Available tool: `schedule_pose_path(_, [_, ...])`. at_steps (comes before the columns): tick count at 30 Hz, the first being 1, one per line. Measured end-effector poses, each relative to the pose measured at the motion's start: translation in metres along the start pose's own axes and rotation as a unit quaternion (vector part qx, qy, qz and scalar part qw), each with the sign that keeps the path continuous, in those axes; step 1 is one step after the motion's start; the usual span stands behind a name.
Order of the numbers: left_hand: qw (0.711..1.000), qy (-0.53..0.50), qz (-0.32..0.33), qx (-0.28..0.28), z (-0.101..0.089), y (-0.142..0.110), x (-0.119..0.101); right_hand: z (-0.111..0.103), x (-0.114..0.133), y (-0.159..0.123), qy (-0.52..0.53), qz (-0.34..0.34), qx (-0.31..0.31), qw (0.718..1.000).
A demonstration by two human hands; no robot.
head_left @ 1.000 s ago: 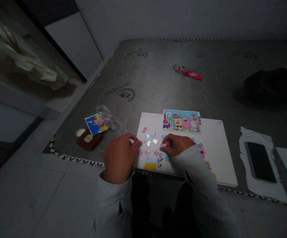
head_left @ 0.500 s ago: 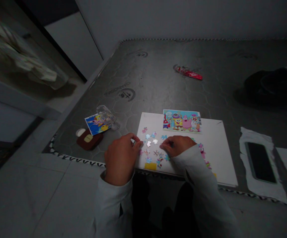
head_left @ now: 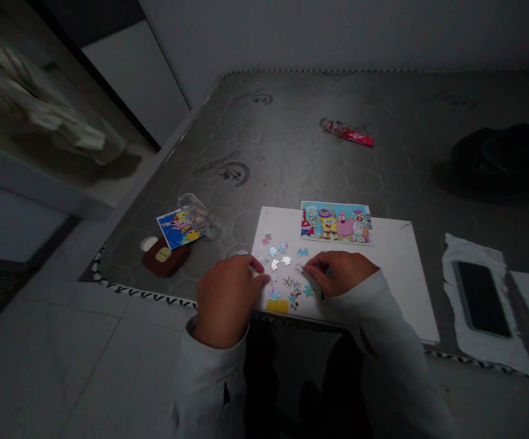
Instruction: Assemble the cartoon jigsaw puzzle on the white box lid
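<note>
Puzzle pieces (head_left: pixel 286 260) are strewn over the left part of my white board (head_left: pixel 404 274), mostly between my hands, on the near side of a picture card (head_left: pixel 336 223).

"Ok, but what are your hands doing?"

"Right hand (head_left: pixel 341 272) is pinched nearly closed, thumb and forefinger tips right at a pale piece (head_left: pixel 299 267). Honestly can't tell if I've got it gripped or I'm only touching it. Left hand (head_left: pixel 228 297) is over the board's left edge, thumb and forefinger just slightly parted, nothing I can make out between them."

"Do bits that small handle alright?"

"I'd guess super light and fairly stiff, but shiny. A couple glare white, so probably slippery too. The knobs look like the weak spot and could crease. I'd pinch across the body by two opposite edges, never by a knob."

"Any brands or writing?"

"The card has SpongeBob and Patrick on it, no title I can read, plus a striped patch (head_left: pixel 368 218) at the right edge, maybe a barcode. Brown case (head_left: pixel 175 264) off to the left has a pale label (head_left: pixel 164 254), way too blurry. Red wrapper (head_left: pixel 356 136) farther back, same story. Grey surface (head_left: pixel 291 164) under everything has ring-shaped logos (head_left: pixel 234 175) with lettering I can't make out."
</note>
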State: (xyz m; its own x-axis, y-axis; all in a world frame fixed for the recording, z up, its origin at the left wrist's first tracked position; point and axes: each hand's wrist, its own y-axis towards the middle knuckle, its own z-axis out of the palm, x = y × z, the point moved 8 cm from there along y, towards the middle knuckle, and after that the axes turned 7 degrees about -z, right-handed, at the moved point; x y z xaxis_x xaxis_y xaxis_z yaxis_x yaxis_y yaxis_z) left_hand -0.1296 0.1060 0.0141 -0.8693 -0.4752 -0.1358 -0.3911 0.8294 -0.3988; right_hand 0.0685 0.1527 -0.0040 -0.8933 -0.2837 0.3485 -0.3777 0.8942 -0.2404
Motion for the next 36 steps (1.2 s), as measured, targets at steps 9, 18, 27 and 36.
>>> schedule_pose_path(9, [0.999,0.033,-0.007,0.010,0.009,-0.003,-0.008,0.004,0.000,0.000,-0.012,-0.014,0.009,1.000])
schedule_pose_path(18, [1.000,0.020,-0.008,0.011,0.009,-0.004,-0.011,0.007,0.000,0.001,-0.020,-0.023,-0.004,1.000])
schedule_pose_path(27, [0.999,0.018,0.018,0.024,0.007,-0.006,-0.014,0.005,0.004,0.001,-0.029,-0.003,0.026,0.999])
schedule_pose_path(36, [1.000,0.013,0.016,0.002,0.005,-0.005,-0.013,0.003,0.005,0.001,-0.040,0.002,0.036,0.999])
